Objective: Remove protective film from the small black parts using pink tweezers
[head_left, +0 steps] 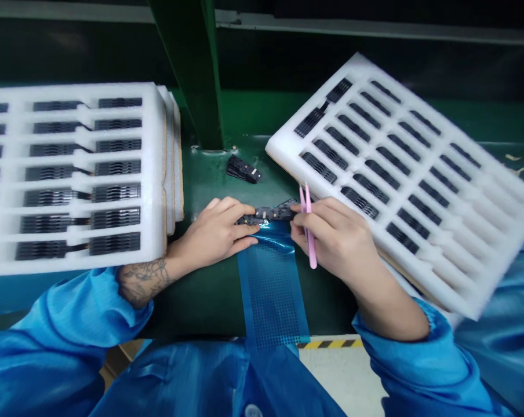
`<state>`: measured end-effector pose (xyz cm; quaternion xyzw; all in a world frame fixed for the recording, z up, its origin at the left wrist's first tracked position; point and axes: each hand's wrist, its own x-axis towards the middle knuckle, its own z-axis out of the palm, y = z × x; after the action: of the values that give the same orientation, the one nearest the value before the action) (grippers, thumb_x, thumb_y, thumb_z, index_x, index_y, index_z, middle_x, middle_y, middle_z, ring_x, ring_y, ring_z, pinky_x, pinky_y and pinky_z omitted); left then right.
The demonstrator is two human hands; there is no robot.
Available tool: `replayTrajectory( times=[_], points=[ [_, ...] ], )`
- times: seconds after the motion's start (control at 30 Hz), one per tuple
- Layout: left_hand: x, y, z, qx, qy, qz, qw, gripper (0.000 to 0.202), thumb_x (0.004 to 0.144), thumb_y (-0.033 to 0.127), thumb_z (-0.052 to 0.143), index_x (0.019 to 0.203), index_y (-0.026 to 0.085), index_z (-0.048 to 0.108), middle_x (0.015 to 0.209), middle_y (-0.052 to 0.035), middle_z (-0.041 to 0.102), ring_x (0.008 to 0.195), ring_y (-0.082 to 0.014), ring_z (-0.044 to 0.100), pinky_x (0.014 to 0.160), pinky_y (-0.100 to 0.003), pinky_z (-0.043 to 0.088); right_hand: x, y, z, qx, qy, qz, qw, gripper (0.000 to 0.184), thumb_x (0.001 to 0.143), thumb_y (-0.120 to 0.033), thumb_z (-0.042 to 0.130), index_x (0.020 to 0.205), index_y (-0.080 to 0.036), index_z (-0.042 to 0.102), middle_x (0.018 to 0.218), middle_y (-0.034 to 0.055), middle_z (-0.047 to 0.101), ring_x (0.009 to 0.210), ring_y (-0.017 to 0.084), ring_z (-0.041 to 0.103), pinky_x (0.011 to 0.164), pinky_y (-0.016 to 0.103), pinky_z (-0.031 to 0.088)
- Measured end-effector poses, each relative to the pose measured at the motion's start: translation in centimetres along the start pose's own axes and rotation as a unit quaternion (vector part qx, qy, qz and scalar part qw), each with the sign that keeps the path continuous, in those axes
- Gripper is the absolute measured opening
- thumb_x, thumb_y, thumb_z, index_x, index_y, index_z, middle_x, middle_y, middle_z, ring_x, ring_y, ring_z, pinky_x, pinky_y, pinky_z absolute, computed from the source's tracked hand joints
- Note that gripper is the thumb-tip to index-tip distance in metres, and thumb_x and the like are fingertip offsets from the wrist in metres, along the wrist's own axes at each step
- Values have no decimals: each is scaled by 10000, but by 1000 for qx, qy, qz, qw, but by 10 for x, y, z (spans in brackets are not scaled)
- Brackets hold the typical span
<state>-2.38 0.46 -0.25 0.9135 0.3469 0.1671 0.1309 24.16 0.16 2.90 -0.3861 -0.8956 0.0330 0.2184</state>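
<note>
By the left hand, black parts are touched; whether its fingers grip them cannot be told. Set between 2 hands' fingers, they are judged light, stiff, fragile, best held by edges. Pink tweezers are gripped in the right hand's fingers.

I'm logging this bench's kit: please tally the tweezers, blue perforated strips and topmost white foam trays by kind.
Pink tweezers: 1
Blue perforated strip: 1
Topmost white foam trays, left and right: 2
Total: 4
</note>
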Motion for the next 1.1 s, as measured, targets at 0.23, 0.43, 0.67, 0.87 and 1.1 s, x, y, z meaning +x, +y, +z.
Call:
replayTrajectory(
  times=[0.23, 0.43, 0.67, 0.87, 1.1],
  points=[
    [0, 0, 1, 3, 4, 0, 1000, 291, 983, 432, 597, 1170, 257, 737, 1269, -68, 656, 1105, -244, 553, 877, -405, 447, -2, 5, -6, -114, -61, 25, 991, 129, 922, -72, 567, 942, -170, 648, 1068, 134, 745, 1001, 290, 671, 761, 406, 557],
    [0, 0, 1, 4, 3, 1, 1000, 285, 977, 425, 611, 1173, 261, 738, 1268, -74, 661, 1097, -247, 556, 878, -411, 451, 4, 5, 4, -74, -82, -30, 993, 140, 985, -141, 537, 1033, -158, 667, 1300, 179, 683, 1206, 328, 626, 902, 458, 554],
    [2, 1, 1, 7, 10, 2, 1000, 280, 981, 435, 600, 1150, 264, 744, 1256, -55, 667, 1087, -243, 563, 861, -402, 452, 9, 5, 10, -96, -73, -70, 990, 159, 993, -150, 537, 914, -180, 671, 975, 89, 761, 825, 225, 668, 669, 366, 458],
    [2, 1, 1, 8, 13, 0, 1000, 275, 982, 424, 600, 1148, 261, 747, 1250, -54, 673, 1084, -237, 562, 859, -396, 449, 8, 10, 16, -65, -53, -28, 996, 161, 999, -166, 537, 919, -195, 674, 1089, 78, 772, 915, 229, 682, 681, 364, 444],
    [2, 0, 1, 23, 11, 9, 1000, 295, 981, 446, 586, 1157, 264, 737, 1243, -56, 670, 1078, -242, 558, 843, -385, 435, 1, 4, 9, 259, 52, 52, 963, 273, 1022, -324, 538, 1257, -263, 662, 1210, 74, 748, 1072, 245, 697, 926, 425, 555]
  ],
)
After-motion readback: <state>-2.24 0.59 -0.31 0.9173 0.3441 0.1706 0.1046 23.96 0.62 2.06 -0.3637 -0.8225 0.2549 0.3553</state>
